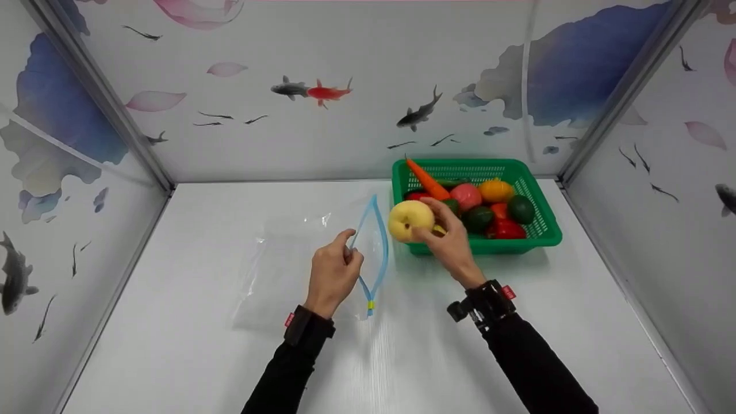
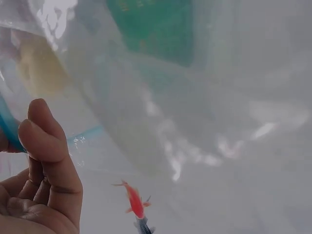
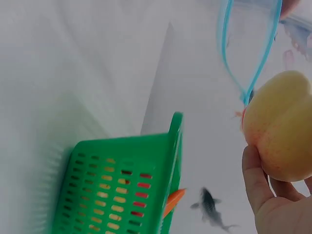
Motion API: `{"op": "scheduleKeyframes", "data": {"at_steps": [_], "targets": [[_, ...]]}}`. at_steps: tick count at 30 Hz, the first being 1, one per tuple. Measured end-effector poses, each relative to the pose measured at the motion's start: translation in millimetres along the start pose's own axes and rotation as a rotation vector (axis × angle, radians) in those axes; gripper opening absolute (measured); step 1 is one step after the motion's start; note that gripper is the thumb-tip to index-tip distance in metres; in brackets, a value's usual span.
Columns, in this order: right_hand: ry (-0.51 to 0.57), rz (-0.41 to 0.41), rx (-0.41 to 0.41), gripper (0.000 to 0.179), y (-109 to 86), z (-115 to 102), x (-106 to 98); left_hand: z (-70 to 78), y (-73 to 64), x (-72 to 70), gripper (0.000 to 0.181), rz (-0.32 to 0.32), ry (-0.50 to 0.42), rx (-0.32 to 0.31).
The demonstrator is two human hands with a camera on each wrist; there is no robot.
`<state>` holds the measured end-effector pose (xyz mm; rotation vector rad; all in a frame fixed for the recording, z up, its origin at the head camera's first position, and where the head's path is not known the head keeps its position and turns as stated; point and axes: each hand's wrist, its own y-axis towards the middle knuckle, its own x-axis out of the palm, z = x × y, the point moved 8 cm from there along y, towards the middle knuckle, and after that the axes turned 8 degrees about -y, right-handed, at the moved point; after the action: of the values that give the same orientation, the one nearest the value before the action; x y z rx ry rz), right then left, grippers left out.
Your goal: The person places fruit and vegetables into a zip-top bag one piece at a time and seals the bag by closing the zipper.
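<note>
Right hand [image 1: 451, 241], head view: thumb and fingers grip a round, pale-yellow peach [image 1: 408, 218] right of the frame's centre, at the left end of a green, perforated plastic basket [image 1: 489, 247]. In the basket, a long orange carrot [image 1: 426, 179] leans among red, yellow and dark-green produce [image 1: 477, 219]. Left hand [image 1: 336, 270], centre of the frame: fingers pinch the blue zip strip [image 1: 383, 244] of a clear plastic bag [image 1: 276, 276]; the bag mouth gapes.

Left wrist view: the left hand, lower left, holds the zip strip. The peach shows blurred at upper left, the basket at upper centre.

Right wrist view: the peach sits at the right edge, gripped from below. The basket occupies the lower left; the zip strip forms a loop at upper right.
</note>
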<state>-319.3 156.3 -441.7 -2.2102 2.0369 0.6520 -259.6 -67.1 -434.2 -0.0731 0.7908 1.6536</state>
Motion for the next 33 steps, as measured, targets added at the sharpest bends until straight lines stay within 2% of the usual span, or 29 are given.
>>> {"op": "scheduleKeyframes", "data": {"at_steps": [4,9,14,20,23,28,33], "targets": [[-0.072,-0.061,-0.08,0.058,-7.3,-18.1,23.3,1.2,1.3,0.8,0.037,-0.01,0.007,-0.014],[-0.259,-0.07,-0.181,0.061,-15.2,-31.1,43.9,4.6,2.8,0.1,0.036,-0.013,0.0,-0.005],[-0.354,-0.082,-0.256,0.063,-19.3,-39.3,58.4,8.7,2.7,0.5,0.034,-0.018,-0.021,0.019],[-0.431,-0.134,-0.248,0.064,-20.8,-37.2,72.5,14.1,1.0,1.8,0.032,-0.024,-0.024,0.056],[-0.427,-0.148,-0.251,0.059,-20.5,-34.2,75.2,16.8,1.4,0.9,0.03,-0.017,-0.02,0.068],[-0.388,-0.098,-0.265,0.041,-17.4,-30.2,66.6,20.5,3.7,-2.2,0.03,-0.004,-0.046,0.08],[-0.372,-0.036,-0.199,0.031,-14.3,-19.5,53.3,26.0,8.7,-7.7,0.029,0.018,-0.111,0.083]]}}
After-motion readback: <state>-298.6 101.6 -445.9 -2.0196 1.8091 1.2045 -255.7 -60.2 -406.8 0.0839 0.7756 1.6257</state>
